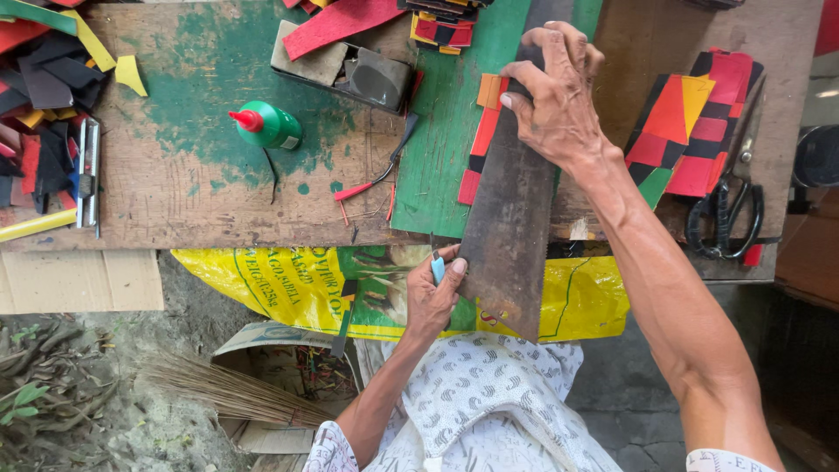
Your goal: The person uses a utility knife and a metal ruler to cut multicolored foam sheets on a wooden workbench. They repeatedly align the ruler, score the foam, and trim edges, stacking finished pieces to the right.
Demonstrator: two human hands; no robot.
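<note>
Right hand [558, 92], upper centre, fingers pressed flat onto long rusty metal straightedge [511, 218] over red-orange-black patchwork strip [482, 140]. Left hand [433, 293], centre, pinched shut on small blue-handled blade [437, 267] at the straightedge's edge. Advice: keep pressure firm, blade flush.

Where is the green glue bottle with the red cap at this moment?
In the head view, the green glue bottle lies on its side on the wooden table, left of both hands, near the dark tray.

A yellow sack [288, 284] with green print hangs below the bench edge; a green glue bottle [271, 127], red-capped, lies on the bench.
</note>
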